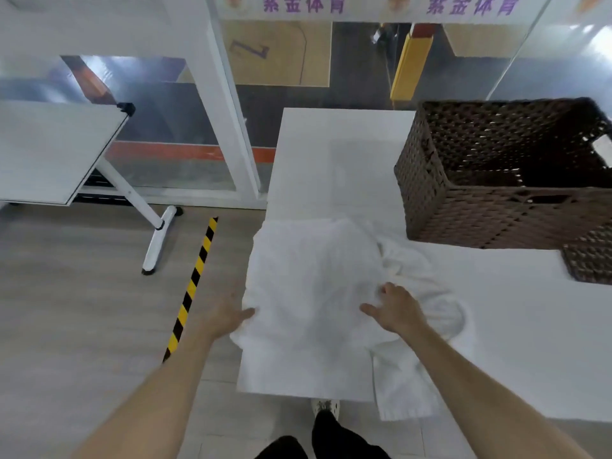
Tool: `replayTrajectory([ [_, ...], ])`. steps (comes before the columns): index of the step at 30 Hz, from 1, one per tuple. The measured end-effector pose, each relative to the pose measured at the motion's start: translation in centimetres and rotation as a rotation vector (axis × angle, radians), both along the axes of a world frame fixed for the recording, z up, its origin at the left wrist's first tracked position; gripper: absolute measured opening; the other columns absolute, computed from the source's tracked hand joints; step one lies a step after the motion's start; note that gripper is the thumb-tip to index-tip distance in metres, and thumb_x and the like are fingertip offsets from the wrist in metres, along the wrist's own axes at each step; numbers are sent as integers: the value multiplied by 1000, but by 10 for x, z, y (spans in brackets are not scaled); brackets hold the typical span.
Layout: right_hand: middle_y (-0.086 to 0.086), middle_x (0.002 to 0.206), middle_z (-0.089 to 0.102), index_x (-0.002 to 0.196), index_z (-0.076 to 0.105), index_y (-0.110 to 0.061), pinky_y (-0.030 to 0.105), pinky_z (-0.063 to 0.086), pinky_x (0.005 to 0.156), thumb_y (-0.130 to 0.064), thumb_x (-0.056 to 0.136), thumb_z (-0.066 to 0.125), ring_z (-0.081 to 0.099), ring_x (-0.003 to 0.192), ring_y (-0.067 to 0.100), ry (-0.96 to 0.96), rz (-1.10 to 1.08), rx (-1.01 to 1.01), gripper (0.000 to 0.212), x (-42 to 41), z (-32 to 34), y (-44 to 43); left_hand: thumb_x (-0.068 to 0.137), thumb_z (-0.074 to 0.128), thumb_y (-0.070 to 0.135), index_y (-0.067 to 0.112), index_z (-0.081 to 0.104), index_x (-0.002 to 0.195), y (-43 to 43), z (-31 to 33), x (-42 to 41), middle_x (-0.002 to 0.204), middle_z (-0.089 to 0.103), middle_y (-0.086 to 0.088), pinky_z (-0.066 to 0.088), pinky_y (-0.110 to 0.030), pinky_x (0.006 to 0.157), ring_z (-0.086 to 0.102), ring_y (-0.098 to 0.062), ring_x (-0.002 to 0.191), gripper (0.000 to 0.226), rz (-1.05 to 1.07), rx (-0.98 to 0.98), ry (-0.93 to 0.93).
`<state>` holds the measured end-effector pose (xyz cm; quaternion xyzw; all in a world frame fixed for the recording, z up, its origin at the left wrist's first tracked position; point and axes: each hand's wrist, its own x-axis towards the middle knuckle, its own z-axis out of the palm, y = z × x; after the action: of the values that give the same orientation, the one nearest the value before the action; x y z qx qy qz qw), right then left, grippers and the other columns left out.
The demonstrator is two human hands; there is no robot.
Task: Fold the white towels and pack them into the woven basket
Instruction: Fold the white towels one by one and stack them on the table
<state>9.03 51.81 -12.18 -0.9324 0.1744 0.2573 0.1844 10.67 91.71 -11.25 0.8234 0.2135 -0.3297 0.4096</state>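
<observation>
While the white towel (308,293) lies spread over the white table's (496,309) left end | left hand (228,318) grips its left edge, thumb on top | right hand (397,309) rests flat on it, fingers loose and spread | second towel (417,326) crumpled just right | woven basket (496,210) stands empty at the far right.

Your left hand (228,318) grips the left edge of a spread towel (311,293); your right hand (395,309) lies open on it. A crumpled towel (430,313) sits just right of that hand, the basket (496,207) beyond.
</observation>
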Motion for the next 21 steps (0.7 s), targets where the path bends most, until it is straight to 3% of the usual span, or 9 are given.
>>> replayTrajectory([
  [2,12,141,55,146,48,-15,44,52,103,-73,87,67,56,131,33,54,-8,-54,85,-25,-22,2,99,78,43,25,27,165,2,-26,-22,160,46,-4,53,-46,98,52,-34,142,86,67,-19,129],
  [4,13,142,54,147,47,-13,46,53,102,-71,90,62,54,132,34,51,-64,-77,83,-38,-30,-1,96,81,43,20,47,144,11,-44,-35,140,63,-5,62,-47,90,69,-30,118,63,152,-2,196],
  [7,12,148,55,152,50,-15,47,49,108,-64,96,59,52,138,35,74,-76,-78,75,-40,-27,-9,100,78,21,1,67,116,19,-55,-41,98,76,-11,65,-48,90,75,-28,83,28,254,-20,185],
  [10,14,151,58,152,53,-12,44,46,113,-50,103,57,53,140,36,89,-82,14,62,-33,-18,-12,101,68,-1,-4,69,90,29,-51,-36,69,67,-13,61,-40,74,62,-28,67,11,346,-52,69],
  [13,19,141,64,136,60,-5,40,46,102,-41,107,58,60,129,38,7,-187,123,47,-23,7,-10,96,77,2,-7,77,104,45,-29,-18,83,70,-16,63,-32,70,67,-23,70,12,449,-251,-15],
  [16,15,119,71,113,63,-11,36,49,88,-39,100,71,65,104,31,-186,-319,258,32,-8,43,-10,94,80,2,1,78,121,51,17,3,107,80,-15,59,-38,98,75,-27,99,27,294,-423,-124],
  [17,13,118,70,114,63,-13,40,56,88,-38,97,76,67,102,31,-255,-390,323,33,-3,56,-10,95,79,2,3,79,121,52,32,11,112,80,-15,57,-41,104,75,-29,105,26,214,-410,-174],
  [19,10,115,66,119,59,-18,48,64,86,-34,95,80,70,100,31,-387,-534,452,37,6,86,-7,97,81,13,9,81,114,52,56,27,103,80,-11,59,-43,100,74,-28,97,17,69,-272,-280],
  [21,8,111,62,123,57,-18,38,65,73,-30,98,77,68,93,24,-498,-585,506,34,11,116,-2,101,77,28,14,79,117,53,73,44,104,78,-5,61,-45,99,74,-31,101,21,35,-182,-366],
])
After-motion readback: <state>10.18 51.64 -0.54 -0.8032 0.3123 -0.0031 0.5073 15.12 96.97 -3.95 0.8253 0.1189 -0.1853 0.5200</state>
